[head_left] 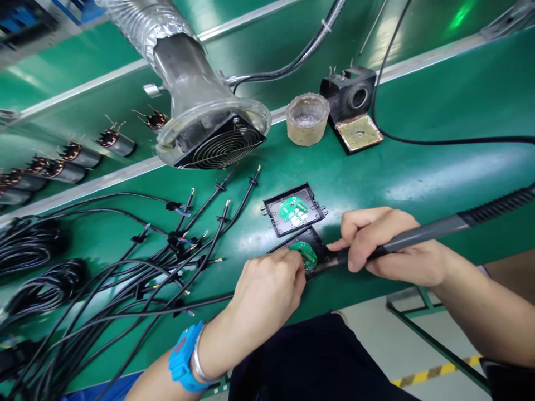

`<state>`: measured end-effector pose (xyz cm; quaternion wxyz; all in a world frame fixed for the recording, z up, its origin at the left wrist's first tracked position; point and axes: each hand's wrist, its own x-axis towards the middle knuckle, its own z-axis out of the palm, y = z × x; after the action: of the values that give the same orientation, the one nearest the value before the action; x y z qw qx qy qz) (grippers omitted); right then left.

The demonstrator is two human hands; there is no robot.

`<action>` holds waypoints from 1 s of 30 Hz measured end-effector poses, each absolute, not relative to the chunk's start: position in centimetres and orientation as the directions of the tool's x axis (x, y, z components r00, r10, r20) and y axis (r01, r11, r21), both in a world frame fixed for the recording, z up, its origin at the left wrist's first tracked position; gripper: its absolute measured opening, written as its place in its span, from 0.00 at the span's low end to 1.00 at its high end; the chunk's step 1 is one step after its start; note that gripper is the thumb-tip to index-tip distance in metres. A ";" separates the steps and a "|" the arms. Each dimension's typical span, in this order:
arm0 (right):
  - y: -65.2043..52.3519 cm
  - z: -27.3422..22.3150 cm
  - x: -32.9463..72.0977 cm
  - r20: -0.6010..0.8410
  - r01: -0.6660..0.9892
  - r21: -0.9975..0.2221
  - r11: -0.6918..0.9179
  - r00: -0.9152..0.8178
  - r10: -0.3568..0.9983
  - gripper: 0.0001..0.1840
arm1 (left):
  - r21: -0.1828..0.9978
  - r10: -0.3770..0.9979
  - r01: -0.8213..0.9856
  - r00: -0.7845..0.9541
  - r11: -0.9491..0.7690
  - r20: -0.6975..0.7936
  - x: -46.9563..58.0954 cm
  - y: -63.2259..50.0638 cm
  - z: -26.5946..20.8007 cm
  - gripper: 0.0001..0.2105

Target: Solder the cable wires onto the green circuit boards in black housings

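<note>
My right hand (393,245) is wrapped round the dark grey handle of a soldering iron (430,231), and its index finger reaches to the edge of a black plastic tray (320,242). The iron's tip points left at a round green circuit board (307,253) lying in that tray. My left hand (271,284) is closed at the board's left side, its fingertips mostly hidden. A black cable (209,303) runs from the left into that hand. Just behind lies a second black tray (276,223) with a similar green board (292,211) in it.
Many black cables (137,267) with stripped coloured ends spread over the left of the green bench. A fume extractor (225,139) hangs above. A round solder pot (307,120) and an iron stand (351,94) with sponge stand behind. Several wound motor parts (119,142) line the back left.
</note>
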<state>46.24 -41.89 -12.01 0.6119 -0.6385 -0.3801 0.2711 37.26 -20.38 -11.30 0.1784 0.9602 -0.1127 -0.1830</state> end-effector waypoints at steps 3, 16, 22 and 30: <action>-42.4 -12.1 45.9 0.109 0.120 -0.992 0.046 0.597 0.794 0.14 | 0.376 -0.279 -0.155 0.911 -0.914 -0.302 37.3 -20.4 -11.3 0.07; -42.3 -13.4 43.6 0.281 0.298 -0.954 -0.042 0.933 0.225 0.16 | 0.346 -0.281 -0.172 0.913 -0.922 -0.295 37.2 -20.4 -11.0 0.07; -39.7 -14.1 43.5 0.379 0.566 -0.749 -0.344 0.792 0.479 0.13 | 0.319 -0.287 -0.192 0.914 -0.928 -0.285 37.2 -20.7 -10.9 0.08; -38.1 -15.9 43.7 0.390 0.718 -0.584 -0.380 0.658 0.644 0.17 | 0.383 -0.333 -0.232 0.917 -0.894 -0.220 36.9 -18.7 -8.2 0.09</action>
<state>43.67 -38.14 -15.92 0.3764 -0.8291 -0.4105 -0.0489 36.85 -18.72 -8.23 0.1774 0.9628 -0.1468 -0.1414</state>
